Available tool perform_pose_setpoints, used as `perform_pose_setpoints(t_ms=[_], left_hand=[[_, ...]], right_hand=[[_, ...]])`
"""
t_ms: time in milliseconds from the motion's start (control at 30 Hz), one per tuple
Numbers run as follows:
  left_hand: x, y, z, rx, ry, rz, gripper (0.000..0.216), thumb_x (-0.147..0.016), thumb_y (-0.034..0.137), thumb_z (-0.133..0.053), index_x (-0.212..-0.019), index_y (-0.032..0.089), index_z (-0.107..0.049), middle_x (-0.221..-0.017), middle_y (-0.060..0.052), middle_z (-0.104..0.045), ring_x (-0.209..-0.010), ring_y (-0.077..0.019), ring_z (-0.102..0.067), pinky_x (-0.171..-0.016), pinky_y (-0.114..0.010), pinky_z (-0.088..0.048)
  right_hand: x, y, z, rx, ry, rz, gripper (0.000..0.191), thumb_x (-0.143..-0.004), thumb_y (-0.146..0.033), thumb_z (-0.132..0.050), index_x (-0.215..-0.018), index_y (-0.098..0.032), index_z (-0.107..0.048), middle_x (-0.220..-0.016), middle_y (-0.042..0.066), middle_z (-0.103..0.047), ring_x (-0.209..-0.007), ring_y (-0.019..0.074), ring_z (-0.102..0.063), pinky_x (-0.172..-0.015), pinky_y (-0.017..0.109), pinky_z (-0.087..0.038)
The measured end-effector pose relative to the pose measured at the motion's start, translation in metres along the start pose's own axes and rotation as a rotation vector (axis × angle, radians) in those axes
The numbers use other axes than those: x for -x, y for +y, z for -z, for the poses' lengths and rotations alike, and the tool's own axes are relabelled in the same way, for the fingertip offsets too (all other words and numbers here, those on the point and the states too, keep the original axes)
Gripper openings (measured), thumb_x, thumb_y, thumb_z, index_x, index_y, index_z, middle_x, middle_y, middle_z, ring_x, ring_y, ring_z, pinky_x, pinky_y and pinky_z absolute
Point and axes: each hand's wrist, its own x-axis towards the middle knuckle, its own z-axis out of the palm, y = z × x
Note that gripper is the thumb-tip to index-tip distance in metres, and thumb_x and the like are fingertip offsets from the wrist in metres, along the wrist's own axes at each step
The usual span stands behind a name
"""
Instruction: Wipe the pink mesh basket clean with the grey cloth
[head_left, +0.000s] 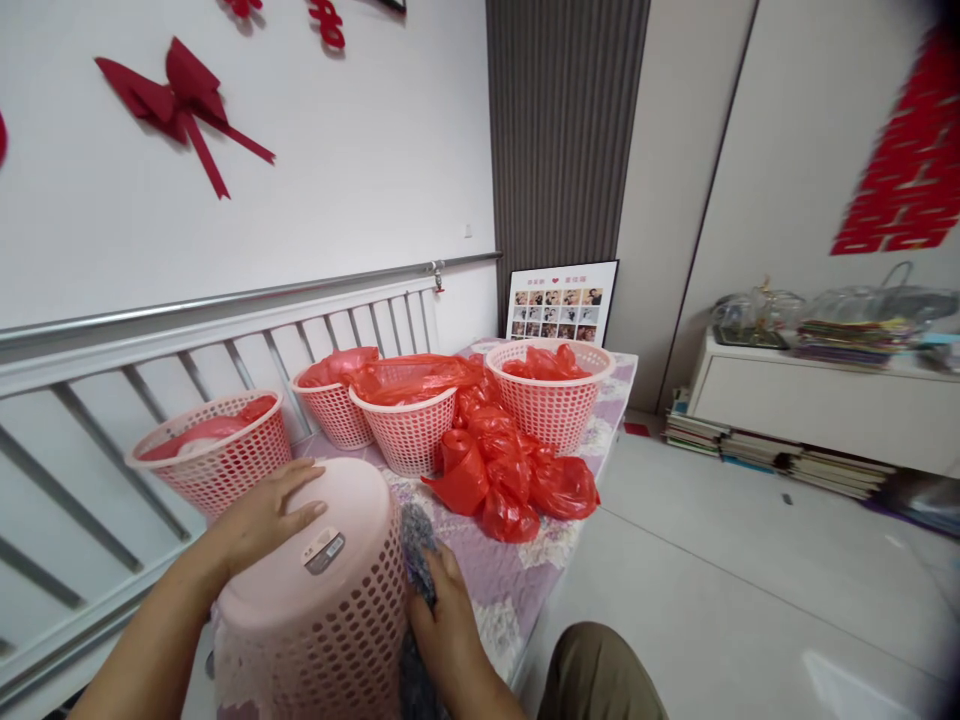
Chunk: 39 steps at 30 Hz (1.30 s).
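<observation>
A pink perforated plastic basket (pixel 341 620) stands upside down close to me, its solid base facing up with a small label (pixel 324 550) on it. My left hand (pixel 274 515) lies on that base with the fingers spread. On the basket's right side, my right hand (pixel 446 610) grips a grey cloth (pixel 417 540) and presses it against the perforated wall. Part of the cloth hangs below the hand. The lower end of the basket runs out of the picture.
Several pink baskets with red plastic bags stand behind, among them one at the left (pixel 217 470) and one at the right (pixel 555 400). Crumpled red bags (pixel 506 490) lie on the purple patterned cover (pixel 536 560). A white radiator (pixel 187 400) borders the left; a low cabinet (pixel 825 405) stands right.
</observation>
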Motion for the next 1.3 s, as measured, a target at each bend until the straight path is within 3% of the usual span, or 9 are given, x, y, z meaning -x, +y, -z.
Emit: perform_pose_setpoints(t_ms=[100,200,300,467,567,767,1000,1167,1300], left_hand=[[-0.001,-0.002,-0.001,0.005,-0.009,0.004,0.078,-0.081,0.072,-0.051,-0.138,0.019,-0.058,-0.151,-0.013,-0.051,-0.141,-0.0321,-0.047,-0.121,-0.050,-0.032],[-0.001,-0.002,0.000,0.009,-0.009,0.002,0.079,-0.081,0.073,-0.049,-0.138,0.018,-0.058,-0.152,-0.014,-0.051,-0.141,-0.0328,-0.047,-0.121,-0.051,-0.032],[-0.001,0.001,0.002,0.014,-0.005,-0.013,0.077,-0.081,0.071,-0.050,-0.137,0.018,-0.059,-0.151,-0.014,-0.052,-0.140,-0.0328,-0.048,-0.120,-0.051,-0.033],[0.000,0.005,0.003,0.012,0.005,-0.003,0.076,-0.081,0.069,-0.052,-0.136,0.018,-0.060,-0.149,-0.014,-0.054,-0.139,-0.0327,-0.049,-0.120,-0.052,-0.033],[0.000,0.003,0.002,0.014,0.011,-0.002,0.073,-0.081,0.068,-0.053,-0.135,0.019,-0.061,-0.148,-0.012,-0.056,-0.138,-0.0322,-0.050,-0.120,-0.052,-0.034],[-0.001,0.002,0.002,0.016,0.002,0.005,0.076,-0.081,0.069,-0.052,-0.136,0.018,-0.060,-0.149,-0.014,-0.054,-0.138,-0.0318,-0.050,-0.120,-0.050,-0.033],[-0.001,-0.001,-0.001,0.005,0.016,0.003,0.077,-0.081,0.071,-0.051,-0.136,0.019,-0.060,-0.150,-0.014,-0.053,-0.140,-0.0319,-0.048,-0.121,-0.050,-0.032],[0.000,0.000,0.000,0.020,0.004,-0.009,0.075,-0.081,0.069,-0.052,-0.136,0.019,-0.060,-0.150,-0.014,-0.053,-0.140,-0.0319,-0.048,-0.120,-0.050,-0.034],[-0.001,0.002,0.002,0.017,-0.009,0.005,0.078,-0.082,0.070,-0.051,-0.138,0.017,-0.058,-0.151,-0.015,-0.052,-0.140,-0.0322,-0.047,-0.122,-0.052,-0.031]], right_hand=[[0.001,-0.035,-0.003,0.039,-0.024,0.131,0.065,-0.078,-0.009,-0.058,-0.140,-0.026,-0.056,-0.153,0.009,-0.045,-0.142,0.0292,-0.041,-0.118,0.050,-0.035],[0.006,-0.043,-0.006,0.107,-0.078,0.238,0.077,-0.072,-0.005,-0.060,-0.145,-0.027,-0.051,-0.160,0.009,-0.033,-0.146,0.0334,-0.033,-0.121,0.054,-0.030],[0.016,-0.016,-0.011,0.150,-0.109,0.192,0.084,-0.064,0.000,-0.057,-0.143,-0.026,-0.054,-0.159,0.011,-0.035,-0.146,0.0348,-0.035,-0.120,0.057,-0.030],[0.042,0.058,-0.007,0.163,-0.108,-0.082,0.083,-0.060,0.004,-0.050,-0.136,-0.027,-0.061,-0.149,0.009,-0.050,-0.141,0.0298,-0.045,-0.118,0.054,-0.035],[0.046,0.076,0.002,0.124,-0.075,-0.141,0.077,-0.064,0.003,-0.048,-0.132,-0.028,-0.065,-0.138,0.008,-0.061,-0.132,0.0271,-0.055,-0.116,0.051,-0.039],[0.029,0.032,0.001,0.062,-0.039,-0.074,0.068,-0.070,-0.002,-0.051,-0.132,-0.026,-0.065,-0.137,0.009,-0.061,-0.130,0.0273,-0.055,-0.115,0.049,-0.041],[0.027,-0.020,-0.007,0.148,-0.157,0.253,0.084,-0.066,-0.005,-0.061,-0.145,-0.031,-0.049,-0.162,0.008,-0.026,-0.147,0.0349,-0.032,-0.117,0.053,-0.036],[0.031,0.000,-0.004,0.196,-0.232,0.215,0.065,-0.056,-0.003,-0.056,-0.115,-0.027,-0.067,-0.135,0.010,-0.049,-0.121,0.0295,-0.056,-0.100,0.043,-0.051],[0.046,0.040,0.007,0.273,-0.307,0.069,0.052,-0.051,-0.003,-0.052,-0.096,-0.025,-0.066,-0.113,0.005,-0.057,-0.108,0.0249,-0.060,-0.091,0.035,-0.053]])
